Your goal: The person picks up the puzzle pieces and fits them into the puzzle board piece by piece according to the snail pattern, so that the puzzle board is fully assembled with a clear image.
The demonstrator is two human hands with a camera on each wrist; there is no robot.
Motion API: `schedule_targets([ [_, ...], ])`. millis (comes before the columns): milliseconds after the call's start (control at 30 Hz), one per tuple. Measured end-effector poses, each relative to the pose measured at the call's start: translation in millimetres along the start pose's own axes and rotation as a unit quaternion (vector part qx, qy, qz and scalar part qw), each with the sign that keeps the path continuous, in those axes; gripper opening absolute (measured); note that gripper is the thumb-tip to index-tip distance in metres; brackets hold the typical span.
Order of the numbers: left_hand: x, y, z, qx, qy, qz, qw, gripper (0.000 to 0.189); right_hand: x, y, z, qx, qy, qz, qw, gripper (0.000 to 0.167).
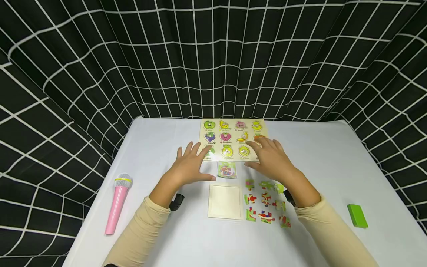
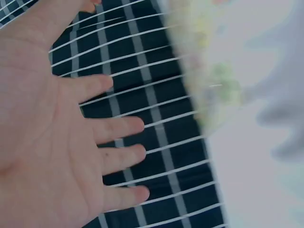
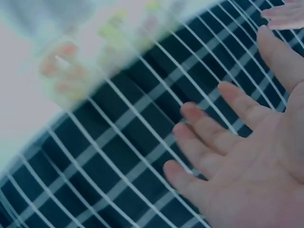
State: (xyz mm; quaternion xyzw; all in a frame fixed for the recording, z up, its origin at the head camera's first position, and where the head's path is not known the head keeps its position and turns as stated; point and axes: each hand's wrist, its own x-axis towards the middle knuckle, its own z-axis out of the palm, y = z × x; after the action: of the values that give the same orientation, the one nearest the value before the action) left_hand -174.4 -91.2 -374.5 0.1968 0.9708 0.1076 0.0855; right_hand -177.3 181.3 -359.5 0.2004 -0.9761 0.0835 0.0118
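In the head view my left hand (image 1: 188,167) hovers with fingers spread over the lower left corner of the fruit puzzle board (image 1: 233,144). Opposite it, my right hand (image 1: 271,159) spreads its fingers over the board's lower right corner, covering some of the fruit pictures. Both wrist views show bare palms with nothing held. Between the hands lies a small picture card (image 1: 227,170). Closer to me is a cream puzzle frame (image 1: 225,202) with a plain surface. Several loose jigsaw pieces (image 1: 265,199), green with red and blue patterns, lie to its right, partly near my right wrist.
A pink toy microphone (image 1: 116,207) with a silver head lies at the left of the white table (image 1: 186,244). A green block (image 1: 357,216) sits at the right. Black curtains with a white grid (image 1: 213,66) surround the table's back and sides.
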Motion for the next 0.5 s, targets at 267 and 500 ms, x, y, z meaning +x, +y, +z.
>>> schedule_targets([
  [267, -18.7, -15.7, 57.0, -0.037, -0.116, 0.029, 0.9921, 0.109, -17.6, 17, 57, 0.012, -0.034, -0.039, 0.9986, 0.036],
  [500, -27.9, -16.2, 78.8, -0.05, -0.147, 0.04, 0.987, 0.109, -24.2, 17, 78, 0.022, -0.063, -0.043, 0.9968, 0.027],
])
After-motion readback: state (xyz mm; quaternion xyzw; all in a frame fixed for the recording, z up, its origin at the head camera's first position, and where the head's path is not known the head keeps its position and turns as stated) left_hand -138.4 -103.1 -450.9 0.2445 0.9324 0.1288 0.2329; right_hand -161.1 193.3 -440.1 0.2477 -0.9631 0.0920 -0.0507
